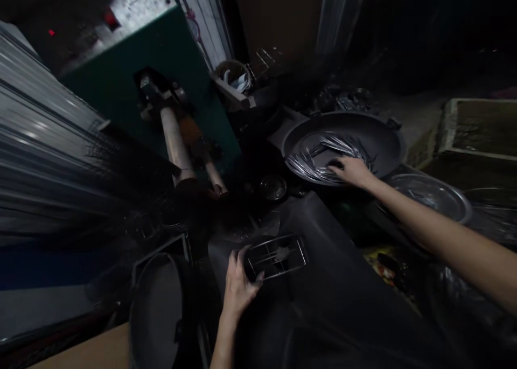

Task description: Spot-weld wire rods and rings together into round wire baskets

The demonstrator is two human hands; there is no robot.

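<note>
A rectangular wire frame (pixel 278 257) with thin crossbars lies level above the dark cloth over my lap. My left hand (pixel 241 282) grips its left end, with the thumb below and the fingers above. To the upper right, a wide grey basin (pixel 383 156) holds a ring of loose, shiny metal wire pieces (pixel 307 167). My right hand (pixel 350 171) reaches into the basin over the near side of these pieces, its thumb and fingers apart. The tips are dim, and no piece shows lifted between them.
A green machine (pixel 109 89) with copper-coloured arms (pixel 177 143) stands at the upper left. A round dark pan (pixel 155 310) sits at lower left. Beside the basin are a clear round tray (pixel 430 196) and a pale-rimmed crate (pixel 448 126). A small round dish (pixel 273 187) lies ahead.
</note>
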